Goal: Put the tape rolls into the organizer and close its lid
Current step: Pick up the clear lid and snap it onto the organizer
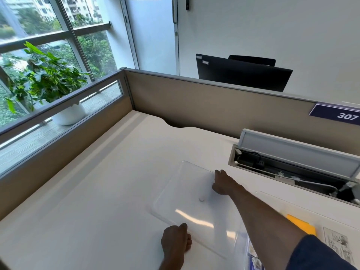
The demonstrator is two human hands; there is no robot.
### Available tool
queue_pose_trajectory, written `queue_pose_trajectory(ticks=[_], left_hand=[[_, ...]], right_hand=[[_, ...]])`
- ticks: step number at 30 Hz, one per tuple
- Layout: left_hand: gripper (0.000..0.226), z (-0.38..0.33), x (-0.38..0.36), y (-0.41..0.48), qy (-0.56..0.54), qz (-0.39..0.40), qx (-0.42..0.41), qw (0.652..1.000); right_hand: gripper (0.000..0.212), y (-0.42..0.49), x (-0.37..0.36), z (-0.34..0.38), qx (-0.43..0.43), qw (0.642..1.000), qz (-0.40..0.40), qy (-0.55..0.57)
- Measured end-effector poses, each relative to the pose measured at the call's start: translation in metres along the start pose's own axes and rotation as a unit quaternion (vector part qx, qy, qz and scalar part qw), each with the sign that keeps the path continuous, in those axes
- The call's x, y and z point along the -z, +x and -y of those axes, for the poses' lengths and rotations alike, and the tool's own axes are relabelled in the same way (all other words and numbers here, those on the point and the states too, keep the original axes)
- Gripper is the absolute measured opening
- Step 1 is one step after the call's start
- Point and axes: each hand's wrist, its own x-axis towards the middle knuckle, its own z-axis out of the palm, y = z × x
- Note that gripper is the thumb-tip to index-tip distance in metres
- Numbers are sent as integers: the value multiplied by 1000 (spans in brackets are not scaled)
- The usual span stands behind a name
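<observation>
Lid (clear) held at opposite corners by left hand, right hand, fingers closed

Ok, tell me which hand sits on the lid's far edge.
The right hand, reaching across to the clear lid's far edge; the left hand grips the near edge.

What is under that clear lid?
Through the clear lid, only the white desk shows. Both hands rest on its edges. No tape rolls are visible beneath.

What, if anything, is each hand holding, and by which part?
Both hold the clear lid: the left hand grips its near edge, the right hand its far right edge. Fingers mostly hidden.
</observation>
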Motion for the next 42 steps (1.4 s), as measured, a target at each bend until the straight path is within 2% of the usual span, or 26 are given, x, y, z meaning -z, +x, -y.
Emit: queue_pose_trajectory(ticks=[3,6,9,15,18,21,23,27,29,31,33,34,36,39,42], left_hand=[[20,-2,3,9,-42,-14,-35,998],[11,-7,5,17,-138,1,-41,990],[9,-19,11,20,-178,16,-73,981],[15,-54,20,19,-244,26,-169,955],[15,-78,14,12,-265,32,-218,939],[24,-105,6,-1,-248,56,-262,931],[22,-121,0,-15,-223,65,-300,925],[22,-138,-17,-43,-114,56,-416,900],[21,-141,-26,-57,-55,41,-485,872],[15,-140,-33,-72,6,42,-559,828],[14,-137,-39,-85,74,46,-617,782],[18,-135,-42,-91,100,49,-639,761],[26,-129,-46,-100,137,60,-679,719],[29,-116,-53,-114,204,60,-736,643],[29,-103,-58,-124,239,68,-773,584]], right_hand=[[40,4,0,-4,-3,1000,9,1],[45,8,0,-4,0,1000,-13,11],[47,10,2,-3,-8,999,-19,39],[55,10,21,1,-41,981,-48,183],[44,5,33,7,-48,940,-59,331],[9,-5,50,12,-39,891,-56,448],[18,-14,62,12,-34,852,-51,520],[51,-30,88,3,-38,758,-41,649],[71,-42,106,-4,-35,704,-26,709],[85,-57,125,-14,-20,642,-9,766],[91,-73,142,-29,12,592,3,806],[90,-81,150,-38,27,581,13,813],[76,-97,159,-55,48,591,22,805],[41,-123,164,-86,65,632,22,772],[30,-146,161,-117,66,627,24,776]])
